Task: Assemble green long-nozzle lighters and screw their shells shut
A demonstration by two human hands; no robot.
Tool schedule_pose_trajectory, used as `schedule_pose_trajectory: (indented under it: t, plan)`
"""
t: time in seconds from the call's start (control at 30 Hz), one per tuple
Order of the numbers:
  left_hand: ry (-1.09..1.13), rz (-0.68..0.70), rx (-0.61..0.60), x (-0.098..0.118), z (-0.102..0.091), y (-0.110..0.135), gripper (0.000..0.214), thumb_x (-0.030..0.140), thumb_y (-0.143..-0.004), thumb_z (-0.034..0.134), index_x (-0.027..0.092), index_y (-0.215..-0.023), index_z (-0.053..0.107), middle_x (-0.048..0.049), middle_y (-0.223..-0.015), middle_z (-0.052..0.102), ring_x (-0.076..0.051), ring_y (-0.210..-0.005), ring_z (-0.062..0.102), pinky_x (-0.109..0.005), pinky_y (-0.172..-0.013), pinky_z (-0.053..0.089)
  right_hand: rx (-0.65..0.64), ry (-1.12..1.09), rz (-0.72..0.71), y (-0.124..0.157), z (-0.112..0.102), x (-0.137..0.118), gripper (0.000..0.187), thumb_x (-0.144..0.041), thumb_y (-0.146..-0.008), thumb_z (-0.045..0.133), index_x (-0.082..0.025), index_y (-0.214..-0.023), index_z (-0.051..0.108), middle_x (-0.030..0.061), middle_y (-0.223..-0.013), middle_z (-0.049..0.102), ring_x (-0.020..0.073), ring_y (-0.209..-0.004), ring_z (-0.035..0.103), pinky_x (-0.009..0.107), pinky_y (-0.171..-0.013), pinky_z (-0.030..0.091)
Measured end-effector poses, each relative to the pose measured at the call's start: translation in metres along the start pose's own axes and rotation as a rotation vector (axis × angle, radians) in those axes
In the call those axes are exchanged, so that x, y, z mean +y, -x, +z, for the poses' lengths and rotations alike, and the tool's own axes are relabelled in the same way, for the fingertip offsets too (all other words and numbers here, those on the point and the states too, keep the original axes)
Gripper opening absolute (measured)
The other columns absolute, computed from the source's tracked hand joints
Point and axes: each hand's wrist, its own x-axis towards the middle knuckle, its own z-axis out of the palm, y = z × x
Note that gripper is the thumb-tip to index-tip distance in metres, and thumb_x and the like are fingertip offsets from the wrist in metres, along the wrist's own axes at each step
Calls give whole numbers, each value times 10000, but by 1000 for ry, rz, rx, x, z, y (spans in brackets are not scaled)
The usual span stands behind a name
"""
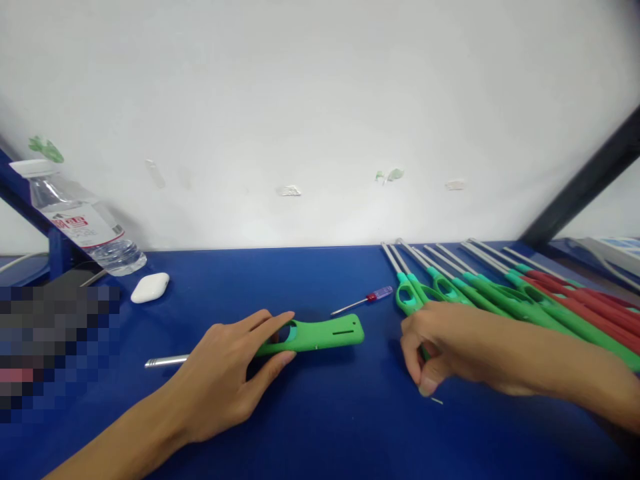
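Note:
A green long-necked gas lighter (325,335) lies on its side on the blue table, its metal tube pointing left and its slotted handle end to the right. My left hand (235,370) is closed around its middle, thumb on the near side and fingers on the far side. To the right, my right hand (435,347) is low over the table with thumb and fingers pinched together. Whatever lies between those fingertips is hidden. A short thin metal pin (437,401) shows just below them; whether they touch it I cannot tell.
Several green lighters (480,293) and red lighters (575,300) lie in a row at right. A small screwdriver (370,297) rests behind the held lighter. A white earphone case (150,288) and a water bottle (85,227) are at back left, before a white wall (320,120).

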Motion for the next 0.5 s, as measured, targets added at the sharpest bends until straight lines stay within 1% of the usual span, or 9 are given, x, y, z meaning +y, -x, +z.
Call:
schedule_pose_trajectory:
  t: [0.1, 0.17, 0.2, 0.27, 0.37, 0.43, 0.5]
  plan:
    - [5, -2, -15, 0, -1, 0, 425, 407, -1078, 469, 249, -1466, 538, -40, -1088, 733, -196, -772, 723, -311, -658, 516, 20, 3, -18, 3, -6, -10, 112, -173, -798, 804, -284, -803, 797, -43, -809, 770, 180, -825, 691, 272, -692, 433]
    - [0, -1, -15, 0, -2, 0, 427, 413, -1079, 468, 252, -1468, 536, -38, -1092, 734, -199, -768, 726, -315, -655, 518, 18, -3, 0, 10, -10, -15, 82, -247, -772, 855, -291, -815, 802, -38, -813, 763, 196, -835, 692, 274, -682, 446]
    - [-8, 3, -9, 0, -1, 0, 428, 418, -1079, 467, 254, -1468, 536, -42, -1108, 734, -206, -783, 732, -320, -663, 522, 12, -8, 28, 13, -11, -16, 123, -254, -741, 878, -296, -830, 804, -39, -817, 765, 199, -815, 697, 272, -663, 449]
    - [-36, 10, 6, 0, -1, 0, 432, 430, -1079, 465, 256, -1467, 539, -60, -1158, 732, -227, -829, 744, -332, -683, 531, -15, -16, 100, 19, -10, -16, 175, -193, -706, 869, -303, -825, 802, -50, -802, 771, 198, -771, 712, 268, -629, 453]
    - [-52, 12, 6, 0, 1, 0, 435, 434, -1076, 462, 259, -1466, 541, -70, -1190, 728, -238, -848, 747, -338, -692, 535, -18, -25, 101, 24, -3, -8, 300, -32, -692, 736, -304, -811, 782, -78, -755, 779, 181, -742, 736, 255, -633, 467]
    - [-46, 5, -2, 1, 1, -1, 433, 427, -1076, 463, 266, -1472, 534, -61, -1180, 729, -229, -830, 744, -334, -691, 531, -15, -34, 75, 24, 2, -5, 322, -11, -689, 700, -299, -815, 769, -84, -747, 777, 173, -737, 735, 249, -637, 474]
    - [-45, 9, 3, 1, 1, -2, 431, 421, -1074, 470, 268, -1472, 534, -57, -1178, 728, -224, -824, 741, -330, -699, 527, 7, -28, 43, 24, 4, -6, 295, -38, -731, 689, -297, -846, 770, -68, -797, 782, 178, -779, 729, 256, -668, 486]
